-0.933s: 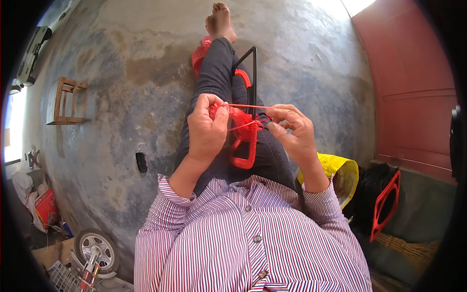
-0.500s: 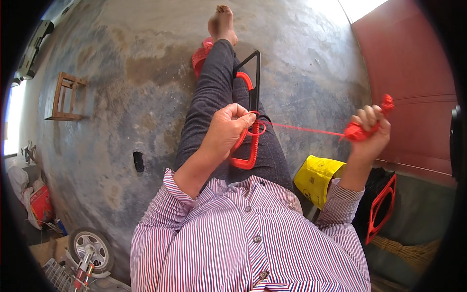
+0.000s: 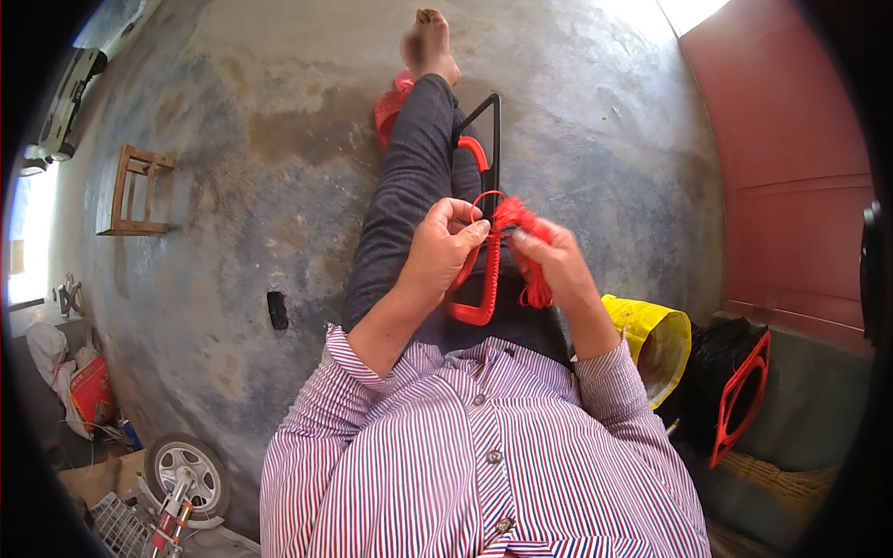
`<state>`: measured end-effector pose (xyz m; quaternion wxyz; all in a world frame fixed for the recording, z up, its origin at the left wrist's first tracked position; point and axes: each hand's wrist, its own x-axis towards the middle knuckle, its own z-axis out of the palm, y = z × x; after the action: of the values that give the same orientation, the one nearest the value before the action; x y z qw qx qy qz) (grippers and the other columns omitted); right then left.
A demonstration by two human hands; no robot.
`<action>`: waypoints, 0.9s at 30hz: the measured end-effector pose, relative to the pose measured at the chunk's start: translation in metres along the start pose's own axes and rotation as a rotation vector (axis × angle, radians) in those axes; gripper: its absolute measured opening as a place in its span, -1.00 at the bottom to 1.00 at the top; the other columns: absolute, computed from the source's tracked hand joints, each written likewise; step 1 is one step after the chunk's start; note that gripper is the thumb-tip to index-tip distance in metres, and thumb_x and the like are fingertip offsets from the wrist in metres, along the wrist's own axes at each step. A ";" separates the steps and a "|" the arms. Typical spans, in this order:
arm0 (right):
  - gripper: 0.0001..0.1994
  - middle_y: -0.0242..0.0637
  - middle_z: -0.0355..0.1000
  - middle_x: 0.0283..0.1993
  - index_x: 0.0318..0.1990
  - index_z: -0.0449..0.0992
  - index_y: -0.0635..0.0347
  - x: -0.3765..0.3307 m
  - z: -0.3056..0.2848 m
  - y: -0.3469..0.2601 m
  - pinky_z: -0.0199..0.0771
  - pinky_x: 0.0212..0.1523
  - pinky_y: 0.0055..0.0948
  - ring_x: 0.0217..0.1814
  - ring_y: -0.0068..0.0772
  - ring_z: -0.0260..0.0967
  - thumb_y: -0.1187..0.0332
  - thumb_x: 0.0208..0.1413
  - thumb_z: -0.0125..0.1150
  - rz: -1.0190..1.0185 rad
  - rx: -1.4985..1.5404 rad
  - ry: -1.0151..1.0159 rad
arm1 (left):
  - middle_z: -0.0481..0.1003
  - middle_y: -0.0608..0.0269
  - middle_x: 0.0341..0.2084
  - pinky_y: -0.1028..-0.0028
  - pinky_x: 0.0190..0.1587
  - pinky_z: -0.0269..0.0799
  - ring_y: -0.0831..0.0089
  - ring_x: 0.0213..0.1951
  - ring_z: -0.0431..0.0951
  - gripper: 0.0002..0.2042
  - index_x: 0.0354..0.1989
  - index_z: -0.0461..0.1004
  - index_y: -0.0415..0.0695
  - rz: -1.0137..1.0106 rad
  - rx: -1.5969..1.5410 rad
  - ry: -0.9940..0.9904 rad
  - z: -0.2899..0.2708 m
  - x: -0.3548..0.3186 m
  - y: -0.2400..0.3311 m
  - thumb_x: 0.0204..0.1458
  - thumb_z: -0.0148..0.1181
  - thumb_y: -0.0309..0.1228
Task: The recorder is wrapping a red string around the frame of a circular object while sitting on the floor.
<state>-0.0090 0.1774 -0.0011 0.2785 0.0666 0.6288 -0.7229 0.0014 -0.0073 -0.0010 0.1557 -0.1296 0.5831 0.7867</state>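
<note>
Your left hand (image 3: 437,256) is pinching the black metal frame (image 3: 491,139) resting on your lap, right where its red cord wrapping (image 3: 479,279) is ending, while your right hand (image 3: 553,265) is gripping a loose bunch of thin red cord (image 3: 521,223) beside it. The lower bend is looking covered; the upper black length is showing bare, so much winding is remaining. A yellow plastic bag (image 3: 656,335) is lying near your right elbow.

Red cord (image 3: 521,223) wraps matt black frame (image 3: 494,149); rough concrete floor (image 3: 279,167).
</note>
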 end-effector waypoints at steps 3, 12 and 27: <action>-0.89 -0.47 0.27 -0.62 -0.27 0.43 0.20 -0.003 -0.023 -0.026 0.16 -0.63 -0.61 -0.66 -0.68 0.15 0.37 0.10 0.10 -0.209 0.093 0.177 | 0.44 0.41 -0.36 0.61 -0.18 0.28 0.66 -0.32 0.40 -0.82 -0.16 0.37 -0.15 -0.003 -0.022 0.083 0.009 0.004 0.002 0.11 0.08 -0.37; -0.96 -0.40 0.21 -0.67 -0.35 0.35 0.23 -0.045 -0.050 -0.058 0.12 -0.67 -0.57 -0.74 -0.61 0.09 0.48 0.05 0.02 -0.398 0.198 0.221 | 0.44 0.29 -0.36 0.51 -0.14 0.37 0.52 -0.32 0.45 -0.80 -0.14 0.32 -0.19 -0.231 -0.380 -0.101 -0.003 0.028 -0.026 0.05 -0.01 -0.48; -0.63 -0.32 0.32 -0.59 -0.18 0.38 0.29 -0.057 -0.035 -0.002 0.32 -0.61 -0.52 -0.67 -0.50 0.23 0.10 0.21 -0.11 0.003 0.575 -0.073 | 0.40 0.21 -0.13 0.47 0.06 0.24 0.38 -0.07 0.39 -0.79 -0.14 0.47 -0.22 0.608 0.599 -0.124 0.021 -0.006 0.010 0.02 0.09 -0.50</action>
<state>0.0283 0.2291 0.0193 0.2718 0.1177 0.3874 -0.8731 0.0028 0.0099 0.0160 -0.0176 0.1468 0.7870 0.5989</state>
